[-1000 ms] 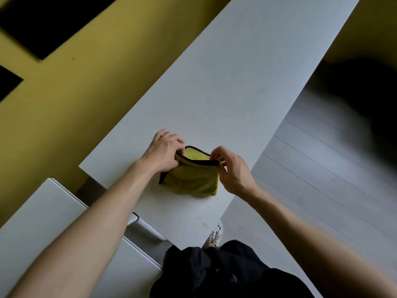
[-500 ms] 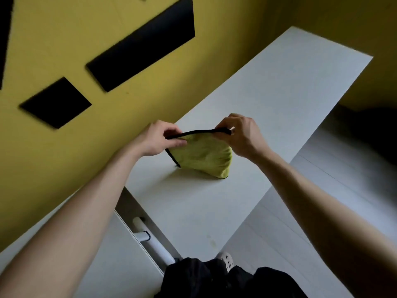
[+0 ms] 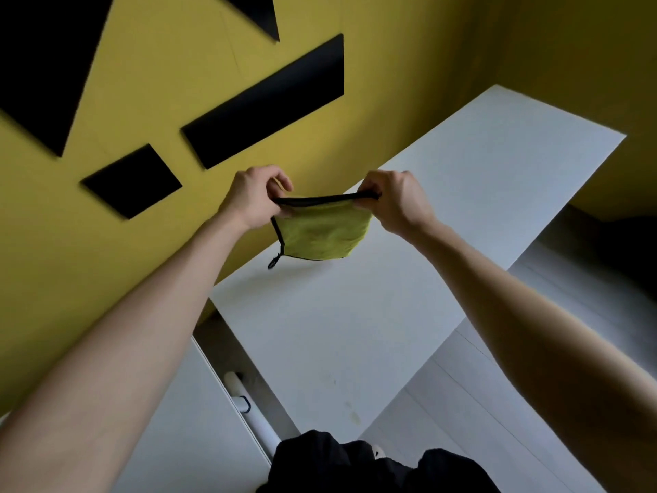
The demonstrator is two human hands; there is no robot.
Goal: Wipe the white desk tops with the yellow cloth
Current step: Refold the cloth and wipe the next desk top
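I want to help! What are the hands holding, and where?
The left hand and right hand pinch the yellow cloth at opposite ends of its black top edge.

cloth (image 3: 321, 236) top corners: hidden in fingers (image 3: 281, 179) | black panel (image 3: 42, 65): cut by left edge | shoe (image 3: 377, 453): mostly hidden

Your yellow cloth (image 3: 321, 236) looks soft, matt and fuzzy, black-bound at the edge; the white desk top (image 3: 355, 314) is smooth, matt.

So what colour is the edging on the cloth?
Black: a narrow binding around the yellow cloth, clearest in the head view along its top edge.
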